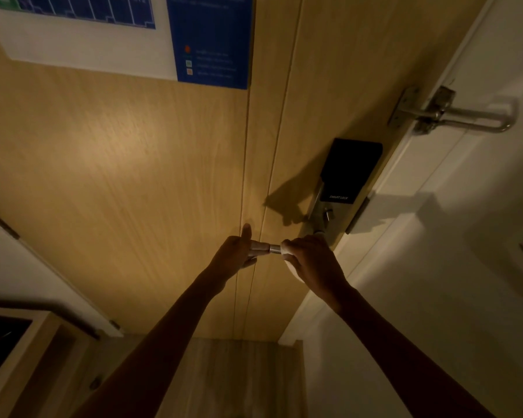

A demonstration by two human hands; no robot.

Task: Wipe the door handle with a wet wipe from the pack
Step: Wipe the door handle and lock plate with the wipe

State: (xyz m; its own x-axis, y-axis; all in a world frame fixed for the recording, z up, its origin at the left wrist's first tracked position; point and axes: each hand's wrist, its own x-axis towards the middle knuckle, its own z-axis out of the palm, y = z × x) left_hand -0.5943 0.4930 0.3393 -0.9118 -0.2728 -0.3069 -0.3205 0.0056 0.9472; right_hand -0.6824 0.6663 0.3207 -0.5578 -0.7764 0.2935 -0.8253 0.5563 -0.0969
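We see both hands meeting on the door handle (274, 248), a metal lever which lies horizontal a little below the middle of the view. The right hand (310, 257) is closed around the part of the lever nearest to the lock, at 3 o'clock from the bare metal piece. A pale patch shows under this hand, at about 6 o'clock from the knuckles; it may be the wet wipe, but we cannot tell for sure in this dim light. The left hand (239, 251) holds the free end of the lever at 9 o'clock, with the fingers closed on something light and the thumb pointing up to 12 o'clock. Only a short bright piece of the lever shows between the two hands.

The lever comes out of the smart lock (349, 173), a black panel on a metal plate, at about 1 o'clock from the hands. Higher, at 2 o'clock, a metal swing latch (453, 113) crosses from the wooden door (118, 164) to the white frame (429, 164). A blue and white notice (212, 40) hangs on the door at 11 o'clock.
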